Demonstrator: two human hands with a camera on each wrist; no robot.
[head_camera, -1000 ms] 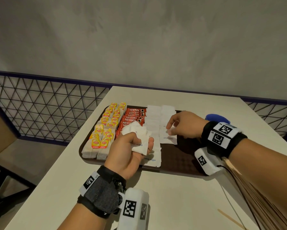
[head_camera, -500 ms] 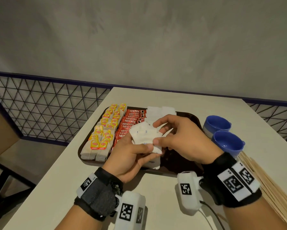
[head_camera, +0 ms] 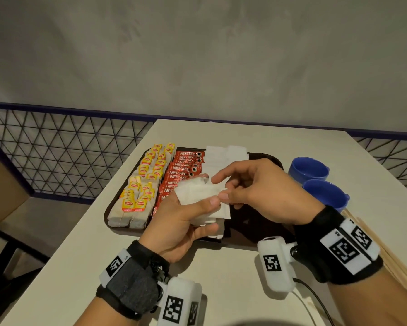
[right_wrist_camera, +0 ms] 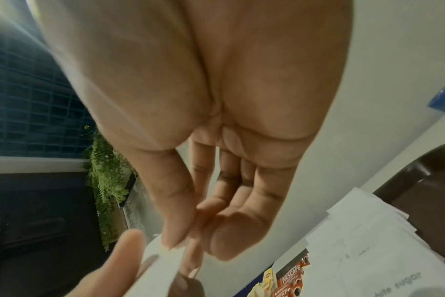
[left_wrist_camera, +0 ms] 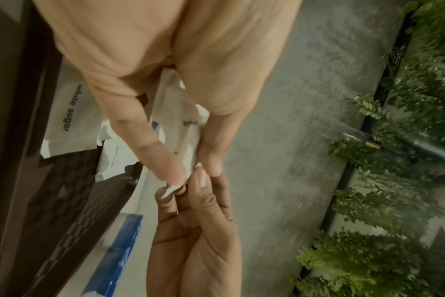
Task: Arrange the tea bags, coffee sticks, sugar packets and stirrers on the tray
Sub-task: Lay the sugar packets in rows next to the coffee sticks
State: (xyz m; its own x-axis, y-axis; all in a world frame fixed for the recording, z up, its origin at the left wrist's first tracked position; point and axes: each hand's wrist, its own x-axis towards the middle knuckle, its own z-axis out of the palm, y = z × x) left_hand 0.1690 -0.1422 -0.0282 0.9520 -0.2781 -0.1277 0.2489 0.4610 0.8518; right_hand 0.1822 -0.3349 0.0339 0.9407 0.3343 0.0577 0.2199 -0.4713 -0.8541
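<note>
A brown tray (head_camera: 249,222) carries rows of yellow-tagged tea bags (head_camera: 141,184), red coffee sticks (head_camera: 181,170) and laid-out white sugar packets (head_camera: 226,154). Above the tray's near middle my left hand (head_camera: 206,190) grips a stack of sugar packets (head_camera: 195,192) between thumb and fingers. My right hand (head_camera: 221,188) meets it from the right and pinches the edge of one sugar packet (left_wrist_camera: 170,188). The right wrist view shows its thumb and fingers closed on that white packet (right_wrist_camera: 163,259). Wooden stirrers (head_camera: 397,267) lie off the tray at the right.
Two blue cups (head_camera: 308,168) (head_camera: 324,194) stand right of the tray. The right part of the tray floor is bare. A wire-mesh railing (head_camera: 68,151) runs beyond the table's left edge, and a grey wall (head_camera: 197,55) is behind.
My right hand has come back from the laid-out packets on the tray to the stack in my left hand and now pinches one packet's edge.
</note>
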